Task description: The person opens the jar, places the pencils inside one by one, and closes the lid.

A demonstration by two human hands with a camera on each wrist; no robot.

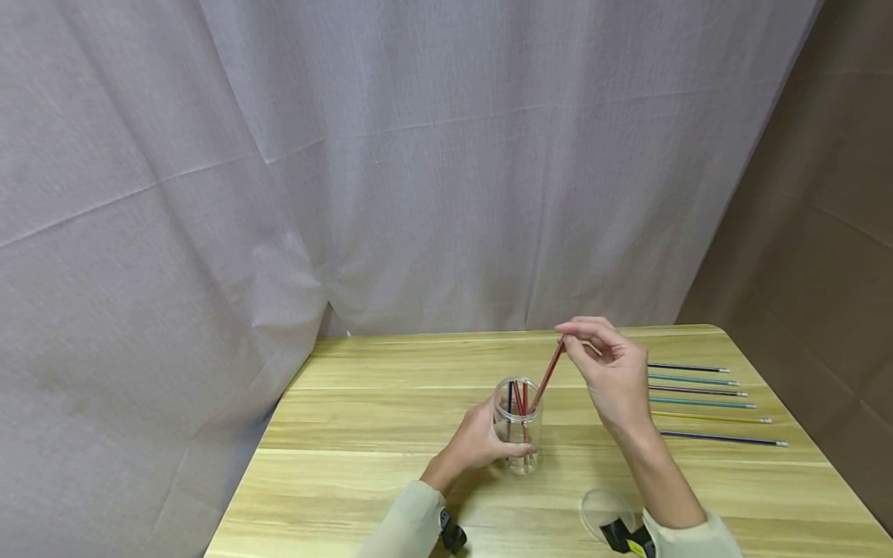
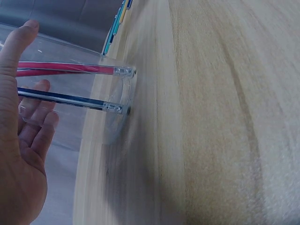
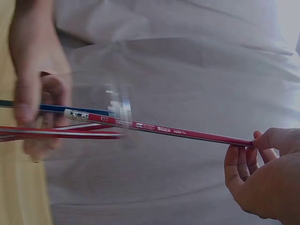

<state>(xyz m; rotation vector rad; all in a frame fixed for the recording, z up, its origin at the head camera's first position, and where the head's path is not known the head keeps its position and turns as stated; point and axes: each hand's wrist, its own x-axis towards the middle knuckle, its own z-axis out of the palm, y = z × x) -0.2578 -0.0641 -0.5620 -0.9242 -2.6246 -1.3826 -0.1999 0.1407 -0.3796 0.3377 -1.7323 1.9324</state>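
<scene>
My left hand (image 1: 477,439) grips a clear plastic jar (image 1: 518,457) standing on the table. Inside it lean a dark blue pencil (image 2: 65,98) and red pencils (image 2: 89,68), eraser ends at the bottom. Above and right of the jar, my right hand (image 1: 614,372) pinches the upper end of another red pencil (image 3: 178,133) between thumb and fingers. That pencil slants down into the jar's mouth, its white eraser end lowest and inside the rim in the right wrist view.
Several pencils, among them a yellow pencil (image 1: 718,418), lie in a row on the right of the wooden table (image 1: 335,465). A clear round lid (image 1: 593,508) lies near my right wrist. A grey curtain (image 1: 432,194) hangs behind the table.
</scene>
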